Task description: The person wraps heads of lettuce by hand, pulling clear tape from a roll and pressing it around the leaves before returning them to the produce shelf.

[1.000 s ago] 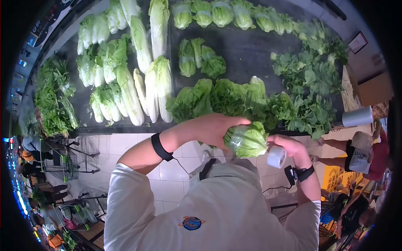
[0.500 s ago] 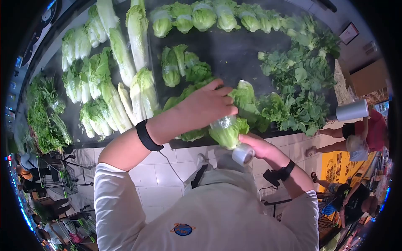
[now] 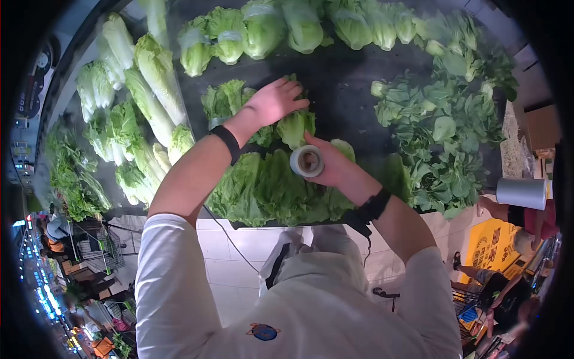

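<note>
A head of green lettuce lies on the dark display, its leafy end under my left hand. My left fingers curl over the leaves; their tips are partly hidden. My right hand grips a roll of clear tape, its hollow core facing up, close to the lettuce's lower end. Right-hand fingers are partly hidden behind the roll. More lettuce heads stand just left of my left hand. Loose lettuces fill the front edge below both hands.
Banded lettuces line the back of the display. Napa cabbages lie at left, leafy greens at right. A large plastic-film roll is at the right edge. Shopping carts and people are on the floor at both sides.
Both hands have moved up and away from my body, over the display, with the lettuce and tape roll. The lettuce was at the front edge before; the roll now faces up.
</note>
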{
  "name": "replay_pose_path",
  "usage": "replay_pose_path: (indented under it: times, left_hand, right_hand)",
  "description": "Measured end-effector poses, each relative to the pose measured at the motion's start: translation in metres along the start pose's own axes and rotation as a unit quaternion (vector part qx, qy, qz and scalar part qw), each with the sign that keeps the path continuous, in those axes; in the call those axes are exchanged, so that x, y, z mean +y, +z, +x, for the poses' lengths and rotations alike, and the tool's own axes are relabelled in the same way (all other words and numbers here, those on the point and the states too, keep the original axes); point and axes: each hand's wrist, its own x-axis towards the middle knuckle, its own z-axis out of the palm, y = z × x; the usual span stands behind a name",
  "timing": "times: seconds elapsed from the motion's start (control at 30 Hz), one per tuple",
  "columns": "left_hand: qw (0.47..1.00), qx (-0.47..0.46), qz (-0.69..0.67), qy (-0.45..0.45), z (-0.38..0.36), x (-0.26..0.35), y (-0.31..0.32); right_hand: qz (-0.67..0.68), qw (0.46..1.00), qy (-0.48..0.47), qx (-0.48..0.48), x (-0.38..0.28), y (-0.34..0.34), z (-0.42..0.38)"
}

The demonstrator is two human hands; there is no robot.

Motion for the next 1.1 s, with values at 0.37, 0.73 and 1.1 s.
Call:
replay_pose_path:
  times: [0.37, 0.73, 1.1]
  left_hand:
    - [0.977, 0.088, -0.129, -0.148, -0.023, -0.019, 0.009]
    - [0.99, -0.139, -0.026, -0.012, -0.071, -0.028, 0.054]
    - [0.942, 0.012, -0.326, -0.085, -0.046, -0.058, -0.016]
  right_hand:
    - [-0.064, 0.984, 0.019, 0.165, -0.033, 0.001, 0.032]
    - [-0.15, 0.98, 0.054, 0.117, -0.027, 0.035, -0.001]
    - [-0.182, 0.97, -0.086, 0.136, -0.028, 0.008, -0.006]
